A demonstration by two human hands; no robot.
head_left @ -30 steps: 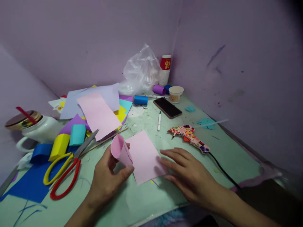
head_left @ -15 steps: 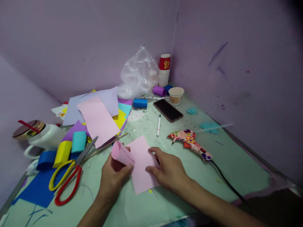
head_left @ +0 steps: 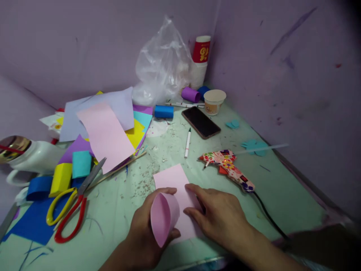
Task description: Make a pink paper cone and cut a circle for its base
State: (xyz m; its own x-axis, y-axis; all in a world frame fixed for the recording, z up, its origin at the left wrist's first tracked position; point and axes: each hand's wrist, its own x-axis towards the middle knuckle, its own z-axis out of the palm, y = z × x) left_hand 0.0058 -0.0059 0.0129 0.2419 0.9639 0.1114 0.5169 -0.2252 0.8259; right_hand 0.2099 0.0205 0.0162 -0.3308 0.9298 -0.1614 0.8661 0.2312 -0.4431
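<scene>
My left hand point(head_left: 141, 235) is closed around a rolled pink paper tube point(head_left: 172, 210), its pointed oval opening turned toward me. The tube stands just above a flat pink paper sheet point(head_left: 173, 177) on the table. Resting on the sheet's right part is my right hand point(head_left: 217, 210), thumb and index finger spread apart; its other fingers are partly hidden. A patterned glue gun point(head_left: 228, 165) with a clear glue stick point(head_left: 270, 148) lies beyond the right hand. Left of the left hand are scissors point(head_left: 80, 197) with yellow and red handles.
A capped-off marker point(head_left: 187, 143), a phone point(head_left: 201, 122) and a paper bowl point(head_left: 213, 103) lie farther back. Coloured paper sheets point(head_left: 105, 135) and short paper tubes point(head_left: 60, 178) crowd the left side, near a white mug point(head_left: 42, 156). A plastic bag point(head_left: 165, 64) stands by the wall.
My left hand has moved right and nearer to me, tipping the pink tube so its opening faces me. My right hand stays on the sheet. The view has shifted.
</scene>
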